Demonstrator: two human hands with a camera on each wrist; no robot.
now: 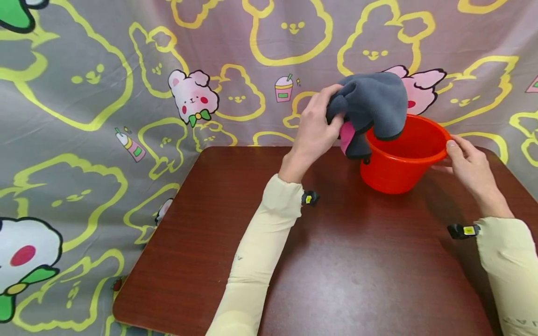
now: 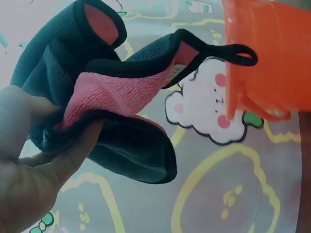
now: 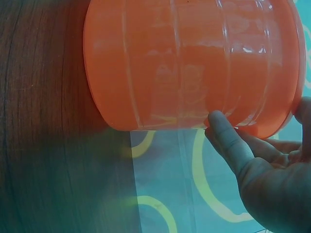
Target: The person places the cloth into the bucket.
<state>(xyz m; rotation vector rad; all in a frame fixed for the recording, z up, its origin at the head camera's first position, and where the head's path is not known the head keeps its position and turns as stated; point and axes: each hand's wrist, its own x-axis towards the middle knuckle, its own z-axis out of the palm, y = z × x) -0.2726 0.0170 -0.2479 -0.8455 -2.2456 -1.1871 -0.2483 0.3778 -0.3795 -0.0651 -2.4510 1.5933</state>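
Observation:
My left hand grips a bunched cloth, grey-blue on one side and pink on the other, with dark edging. It hangs in the air at the left rim of a red plastic bucket, overlapping the rim in the head view. In the left wrist view, a black hanging loop sticks out from a corner of the cloth. My right hand holds the bucket's right rim, thumb on top and fingers along the outer wall, as the right wrist view also shows.
The bucket stands on a dark red-brown wooden table, toward its back right. Behind and to the left hangs a grey curtain with yellow outlines and cartoon animals. The table's rounded left corner shows at the front.

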